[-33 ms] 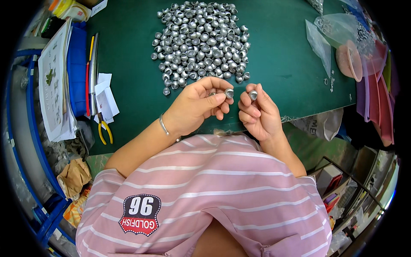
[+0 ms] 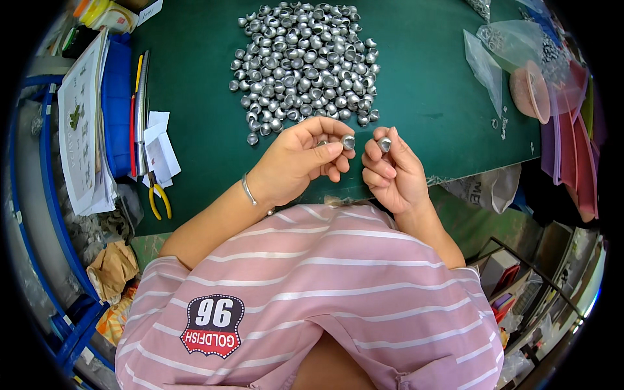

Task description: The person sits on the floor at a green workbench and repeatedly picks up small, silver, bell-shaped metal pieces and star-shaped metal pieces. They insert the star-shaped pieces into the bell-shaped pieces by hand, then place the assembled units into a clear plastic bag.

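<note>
Green desk (image 2: 422, 78) in head view, silver caps (image 2: 305, 71) piled on it, left hand (image 2: 292, 156) pinching one cap (image 2: 348, 142), right hand (image 2: 398, 175) gripping another cap (image 2: 384, 145) just beside, perhaps a third cap (image 2: 323, 142) half hidden in left hand.

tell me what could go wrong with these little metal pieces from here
The left hand holds one metal piece at its fingertips, the right hand a second metal piece; either might slip and roll off the green table. The pile has no tray around it, so the left hand, close to its near side, could knock stray ones about.
</note>
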`<control>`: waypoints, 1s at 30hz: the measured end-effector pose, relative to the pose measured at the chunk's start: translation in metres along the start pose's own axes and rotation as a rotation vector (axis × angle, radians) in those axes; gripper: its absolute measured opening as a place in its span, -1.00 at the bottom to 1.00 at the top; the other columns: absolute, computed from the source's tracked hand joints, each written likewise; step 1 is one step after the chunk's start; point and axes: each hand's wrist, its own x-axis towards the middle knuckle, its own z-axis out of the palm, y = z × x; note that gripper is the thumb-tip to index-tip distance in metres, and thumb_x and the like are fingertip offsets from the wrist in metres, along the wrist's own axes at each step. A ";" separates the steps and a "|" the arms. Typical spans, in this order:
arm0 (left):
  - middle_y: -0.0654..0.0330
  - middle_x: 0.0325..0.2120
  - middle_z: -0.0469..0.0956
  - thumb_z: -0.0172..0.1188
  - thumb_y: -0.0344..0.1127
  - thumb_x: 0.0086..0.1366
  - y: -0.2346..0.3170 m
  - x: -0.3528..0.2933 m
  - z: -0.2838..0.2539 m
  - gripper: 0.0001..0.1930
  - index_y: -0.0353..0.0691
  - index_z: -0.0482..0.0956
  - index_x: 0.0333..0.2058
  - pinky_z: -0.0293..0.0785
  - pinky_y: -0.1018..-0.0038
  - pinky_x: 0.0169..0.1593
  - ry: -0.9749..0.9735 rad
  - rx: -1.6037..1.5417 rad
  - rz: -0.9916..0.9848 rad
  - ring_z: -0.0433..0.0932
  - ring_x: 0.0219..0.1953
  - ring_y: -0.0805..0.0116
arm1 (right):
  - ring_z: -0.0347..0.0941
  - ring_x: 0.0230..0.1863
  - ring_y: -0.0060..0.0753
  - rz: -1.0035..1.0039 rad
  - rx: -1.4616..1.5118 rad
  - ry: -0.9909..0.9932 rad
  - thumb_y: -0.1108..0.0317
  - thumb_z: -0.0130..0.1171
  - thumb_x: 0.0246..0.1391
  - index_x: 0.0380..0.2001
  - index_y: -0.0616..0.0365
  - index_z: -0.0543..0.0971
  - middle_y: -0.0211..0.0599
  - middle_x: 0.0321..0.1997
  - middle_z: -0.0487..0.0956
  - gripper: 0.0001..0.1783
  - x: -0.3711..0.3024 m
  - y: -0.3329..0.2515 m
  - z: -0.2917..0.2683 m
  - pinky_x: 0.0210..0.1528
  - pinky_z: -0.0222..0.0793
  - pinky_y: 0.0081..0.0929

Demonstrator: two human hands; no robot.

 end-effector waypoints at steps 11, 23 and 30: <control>0.28 -0.53 0.46 0.16 -0.31 0.21 0.004 0.001 0.011 -0.81 -0.35 0.51 -0.32 0.27 0.72 -0.58 0.057 0.162 -0.063 0.38 -0.56 0.61 | 0.30 -0.43 -0.73 -0.499 -0.648 -0.009 0.66 0.17 -0.07 -0.19 0.17 0.32 -0.13 -0.17 0.50 -0.63 0.004 0.019 0.013 -0.42 0.27 -0.78; 0.30 -0.55 0.45 0.14 -0.38 0.22 0.002 -0.001 0.008 -0.83 -0.36 0.55 -0.28 0.24 0.71 -0.56 0.074 0.124 -0.001 0.34 -0.57 0.63 | 0.22 -0.50 -0.79 -0.753 -1.072 -0.007 0.67 0.26 -0.16 -0.17 0.20 0.36 -0.25 -0.19 0.50 -0.55 0.003 0.025 0.014 -0.47 0.16 -0.85; 0.30 -0.54 0.47 0.16 -0.40 0.21 0.003 -0.001 0.007 -0.84 -0.36 0.55 -0.28 0.24 0.71 -0.56 0.079 0.127 0.011 0.34 -0.57 0.63 | 0.19 -0.52 -0.80 -0.753 -1.073 -0.001 0.67 0.25 -0.16 -0.17 0.20 0.37 -0.28 -0.20 0.50 -0.56 0.003 0.024 0.015 -0.50 0.10 -0.84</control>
